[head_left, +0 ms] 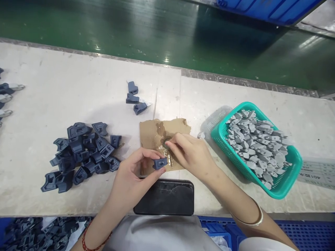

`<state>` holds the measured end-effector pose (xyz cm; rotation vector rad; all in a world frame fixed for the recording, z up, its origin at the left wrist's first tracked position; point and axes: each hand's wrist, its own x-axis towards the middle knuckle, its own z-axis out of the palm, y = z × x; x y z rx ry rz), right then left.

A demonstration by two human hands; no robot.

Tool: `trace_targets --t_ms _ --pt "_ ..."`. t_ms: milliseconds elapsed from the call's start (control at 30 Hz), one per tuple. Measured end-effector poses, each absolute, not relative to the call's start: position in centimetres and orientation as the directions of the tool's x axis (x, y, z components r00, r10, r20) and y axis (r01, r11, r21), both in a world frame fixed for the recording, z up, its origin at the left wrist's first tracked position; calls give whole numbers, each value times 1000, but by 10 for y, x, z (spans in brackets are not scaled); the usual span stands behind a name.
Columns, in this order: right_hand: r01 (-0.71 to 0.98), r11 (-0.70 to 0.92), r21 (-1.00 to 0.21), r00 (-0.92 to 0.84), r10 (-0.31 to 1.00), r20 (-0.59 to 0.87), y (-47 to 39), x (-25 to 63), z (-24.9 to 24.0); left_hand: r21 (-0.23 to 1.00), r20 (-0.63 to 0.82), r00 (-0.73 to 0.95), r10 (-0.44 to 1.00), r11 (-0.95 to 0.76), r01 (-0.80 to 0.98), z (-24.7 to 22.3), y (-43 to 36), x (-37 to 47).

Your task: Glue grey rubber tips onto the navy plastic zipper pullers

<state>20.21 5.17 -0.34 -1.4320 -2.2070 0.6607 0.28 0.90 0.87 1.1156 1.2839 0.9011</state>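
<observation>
My left hand (136, 170) holds a small dark blue plastic part (159, 163) between thumb and fingers, over the near edge of a piece of cardboard (149, 130). My right hand (190, 151) is closed in a pinch above the middle of the cardboard. At its fingertips is a small round thing with a dark rim (166, 142); whether the fingers grip it or something smaller inside it, I cannot tell. Wet, shiny patches stain the cardboard around it. A heap of similar dark blue parts (86, 150) lies left of my left hand.
A green basket (295, 170) full of small grey pieces (256, 143) stands at right. Several blue parts (133, 99) lie beyond the cardboard. A black phone (167, 198) rests at the table's near edge. Behind the white table (78, 76) runs a green conveyor belt (131, 35).
</observation>
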Motion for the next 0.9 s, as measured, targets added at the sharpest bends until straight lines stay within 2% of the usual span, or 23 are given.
trace_targets --t_ms 67,167,300,433,567,767,900 --pt "664 247 -706 -297 953 55 51 203 -1 957 -289 102 952 286 45 8 9 2" --pt "461 68 -885 -135 991 6 49 203 2 929 -343 140 929 357 -96 7 8 1" --pt "159 -31 -987 -73 996 -43 45 200 2 854 -361 224 905 417 -310 3 9 1" --pt "-4 -102 -995 -89 991 -101 40 194 4 738 -381 257 888 460 -494 2 10 2" --pt "-75 -113 -991 -111 988 -104 36 190 9 702 -422 224 878 473 -533 1 10 3" --pt "-142 -162 -977 -152 978 -140 33 184 14 789 -382 192 904 427 -441 -4 7 2" --pt "-249 -252 -935 -145 964 -221 34 181 12 912 -237 83 968 251 -324 -2 4 6"
